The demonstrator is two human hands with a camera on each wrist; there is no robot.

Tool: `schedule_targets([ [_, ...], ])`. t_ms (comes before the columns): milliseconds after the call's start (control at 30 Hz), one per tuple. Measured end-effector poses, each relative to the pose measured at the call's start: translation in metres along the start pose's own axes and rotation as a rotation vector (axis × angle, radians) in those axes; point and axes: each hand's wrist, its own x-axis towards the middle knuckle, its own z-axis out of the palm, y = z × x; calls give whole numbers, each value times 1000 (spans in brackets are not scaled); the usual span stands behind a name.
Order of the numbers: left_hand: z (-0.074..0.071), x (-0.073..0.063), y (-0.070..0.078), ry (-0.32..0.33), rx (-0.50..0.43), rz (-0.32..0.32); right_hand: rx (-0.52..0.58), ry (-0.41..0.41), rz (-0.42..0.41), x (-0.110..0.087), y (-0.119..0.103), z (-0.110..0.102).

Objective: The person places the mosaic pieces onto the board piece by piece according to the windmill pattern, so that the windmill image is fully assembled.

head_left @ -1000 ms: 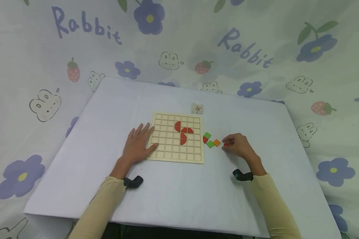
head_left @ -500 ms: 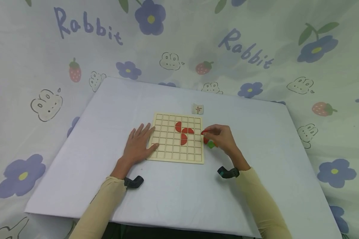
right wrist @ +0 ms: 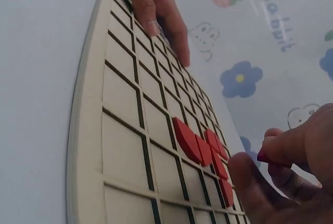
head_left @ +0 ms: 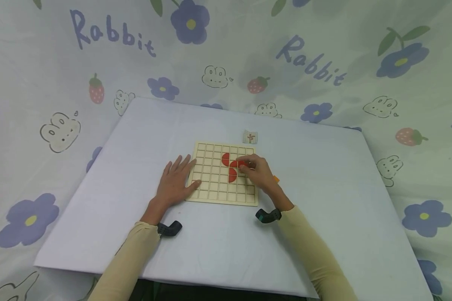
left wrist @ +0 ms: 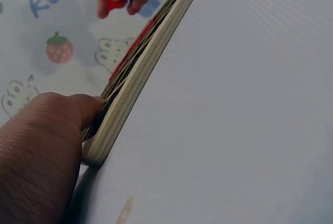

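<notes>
A wooden grid board (head_left: pixel 211 184) lies on the white table, with several red quarter-round tiles (head_left: pixel 232 175) set in its squares to the right of the middle. My left hand (head_left: pixel 175 182) rests over the board's left edge, fingers straight and spread, thumb on the near part. Over the board's right side, my right hand (head_left: pixel 261 173) pinches another red tile (left wrist: pixel 115 3) between thumb and fingers. In the left wrist view that tile shows above the board's surface. The right wrist view has the tile partly covered by the fingers, beside the placed red tiles (right wrist: pixel 192 143).
An orange tile (head_left: pixel 276 179) peeks out past the right wrist; the other loose tiles are hidden behind that hand. A small pattern card (head_left: pixel 250 137) lies behind the board. A printed cloth (head_left: pixel 214 37) hangs behind the table.
My right hand has moved left from beside the loose tiles to over the board, carrying the red tile. The left hand has stayed on the board's edge.
</notes>
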Motion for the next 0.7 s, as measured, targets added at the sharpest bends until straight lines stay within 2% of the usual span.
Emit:
schedule_targets([
  [133, 0, 0, 0, 6, 5, 3, -28, 22, -36, 2, -3, 9],
  [300, -1, 0, 1, 4, -2, 3, 32, 81, -27, 1, -5, 17],
  [400, -2, -1, 1, 0, -2, 0, 73, 83, -39, 2, -7, 21],
  [700, -4, -1, 3, -5, 4, -1, 0, 68, -33, 4, -11, 29],
])
